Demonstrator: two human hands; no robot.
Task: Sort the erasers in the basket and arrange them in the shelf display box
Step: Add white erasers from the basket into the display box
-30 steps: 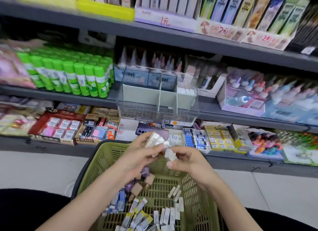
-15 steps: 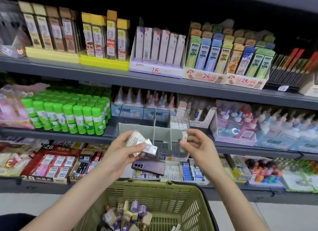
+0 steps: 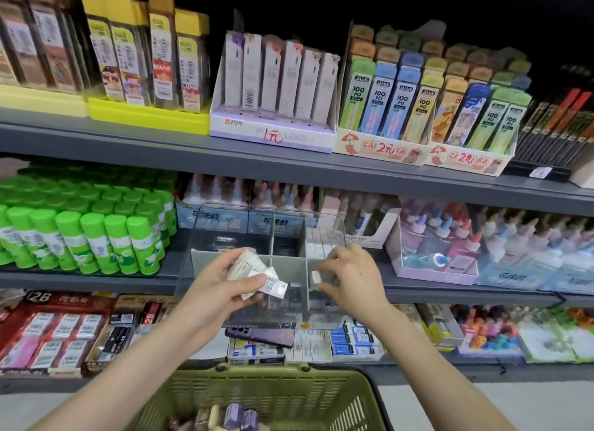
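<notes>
Erasers (image 3: 254, 271), white and wrapped with small printed labels too fine to read, sit fanned in a bundle in the left hand (image 3: 215, 292), whose fingers curl round them just in front of the display box (image 3: 205, 259). One more single eraser (image 3: 315, 276) is pinched between the thumb and fingertips of the right hand (image 3: 353, 276), at the box's right side, over or just inside its front right compartment; whether it touches the grey divider I cannot tell.

The box is clear plastic with grey dividers and stands on the middle shelf (image 3: 96, 278); its rear right compartment already holds a standing row (image 3: 316, 244) of white erasers. The open room for the pinched piece therefore seems to lie just below and a little beyond the right fingers, and the right hand is plainly the nearer one. The piece looks roughly upright, one end toward the camera, though it is small. It probably needs only a short lowering; the bundle in the left hand waits beside it. More stock lies in the green basket (image 3: 289, 395) below, among it purple-wrapped pieces (image 3: 238, 414).

Readable writing:
- "1元" in red over "LEADS" on the lilac carton (image 3: 273, 135)
- "2元" on the beach-print cartons (image 3: 382, 149)
- "100 PCS" on the lead tubes (image 3: 379, 99)
- "2B" on the red pack (image 3: 41, 297)

A purple phone (image 3: 260, 334) lies on the goods under the box.
</notes>
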